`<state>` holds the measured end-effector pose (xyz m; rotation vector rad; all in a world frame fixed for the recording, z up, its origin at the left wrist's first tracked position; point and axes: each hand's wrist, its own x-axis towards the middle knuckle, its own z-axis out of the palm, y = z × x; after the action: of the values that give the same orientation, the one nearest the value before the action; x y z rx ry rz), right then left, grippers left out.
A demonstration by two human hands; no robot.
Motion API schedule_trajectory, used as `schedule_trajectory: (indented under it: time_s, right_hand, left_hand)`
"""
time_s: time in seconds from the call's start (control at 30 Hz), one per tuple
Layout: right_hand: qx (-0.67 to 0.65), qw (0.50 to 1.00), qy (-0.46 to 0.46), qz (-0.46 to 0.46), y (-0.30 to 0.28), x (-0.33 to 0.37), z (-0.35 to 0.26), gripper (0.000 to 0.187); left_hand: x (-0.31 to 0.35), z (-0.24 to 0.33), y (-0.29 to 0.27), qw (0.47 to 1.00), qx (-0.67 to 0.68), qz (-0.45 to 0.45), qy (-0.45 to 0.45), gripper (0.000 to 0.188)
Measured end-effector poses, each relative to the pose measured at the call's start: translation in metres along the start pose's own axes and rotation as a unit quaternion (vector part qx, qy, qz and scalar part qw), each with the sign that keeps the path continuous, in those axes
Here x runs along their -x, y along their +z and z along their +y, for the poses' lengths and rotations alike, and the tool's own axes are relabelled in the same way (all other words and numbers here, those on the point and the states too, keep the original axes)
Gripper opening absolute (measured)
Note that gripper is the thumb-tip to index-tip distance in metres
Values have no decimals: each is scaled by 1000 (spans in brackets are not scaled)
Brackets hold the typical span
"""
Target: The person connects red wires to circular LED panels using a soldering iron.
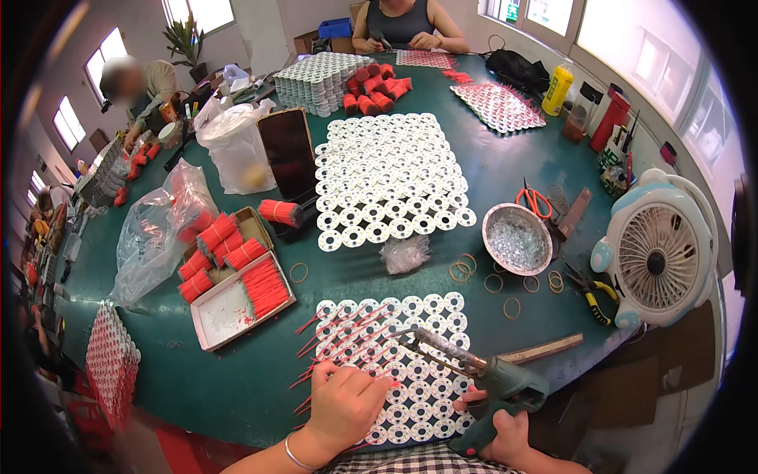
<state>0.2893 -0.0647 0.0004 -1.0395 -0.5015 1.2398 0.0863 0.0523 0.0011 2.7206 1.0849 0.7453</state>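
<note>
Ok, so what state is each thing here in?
Left hand: curled over the board panel.
Right hand: gripping the soldering gun.
Board panel: red wires on its left part.
Phone-like device: propped up, screen dark.
Box: open, holding red wire bundles.
Bowl: filled with silvery bits.
Fan: upright; running unclear.

Soldering gun (517, 381) plastic, barrel (450, 350) metal; tabletop (229, 395) smooth, glossy; bag (154, 245) crinkled, shiny plastic; stick (543, 349) wood

I see a small green-and-white sign (512, 11) at the window and blurred markings on a yellow bottle (557, 90); any print on my white discs (429, 390) is too small to read.
</note>
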Motion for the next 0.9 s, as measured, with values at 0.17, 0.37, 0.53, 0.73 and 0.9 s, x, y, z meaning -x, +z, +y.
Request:
schedule_trajectory:
  time_s: [0.17, 0.37, 0.53, 0.73, 0.9]
  right_hand:
    - [-16, 985, 171, 6, -35, 11, -18, 49]
    - [476, 829, -256, -145, -62, 21, -4, 36]
    - [389, 857, -310, -135, -56, 21, -2, 52]
    - [424, 868, -215, -142, -56, 23, -3, 54]
    - [448, 845, -232, -176, -53, 17, -8, 50]
  left_hand:
    - [-2, -1, -1, 1000, -7, 6, 2, 12]
    - [-5, 0, 2, 1000, -11, 9, 22, 10]
    - [-3, 2, 0, 1000, -9, 2, 10, 13]
    - [-3, 1, 1, 1000, 0, 10, 14, 12]
    - [-5, 0, 0, 1000, 3, 12, 10, 11]
